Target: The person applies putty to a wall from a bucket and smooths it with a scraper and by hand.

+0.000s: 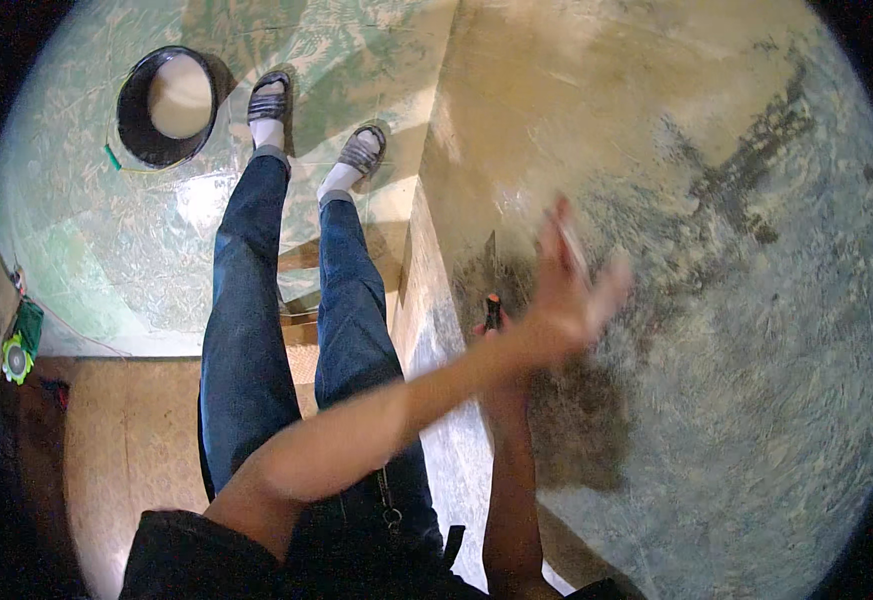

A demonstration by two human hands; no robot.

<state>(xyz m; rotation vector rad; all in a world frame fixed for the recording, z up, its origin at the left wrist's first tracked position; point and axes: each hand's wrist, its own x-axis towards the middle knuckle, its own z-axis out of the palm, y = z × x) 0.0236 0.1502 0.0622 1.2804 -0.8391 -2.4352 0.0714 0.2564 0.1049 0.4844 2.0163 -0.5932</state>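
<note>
My left hand (574, 305) reaches across to the right, in front of the wall, smeared by motion. Its fingers look stretched and apart, and nothing can be made out in them. Behind the left forearm, my right hand (504, 392) is partly hidden. Its fingers close round a black-handled trowel (493, 312) with an orange handle end; a thin dark edge, apparently its blade, shows just beyond, close to the wall. A grey-brown wall (736, 400) with a patchy coat fills the right side, with darker blotches around my hands and farther up.
A black bucket (137, 120) holding a pale mix stands on the stained greenish floor covering (86, 270) at the far left. My feet in striped slides are beside it. A green-and-white object (18, 355) lies at the left edge, near a tan board (131, 440).
</note>
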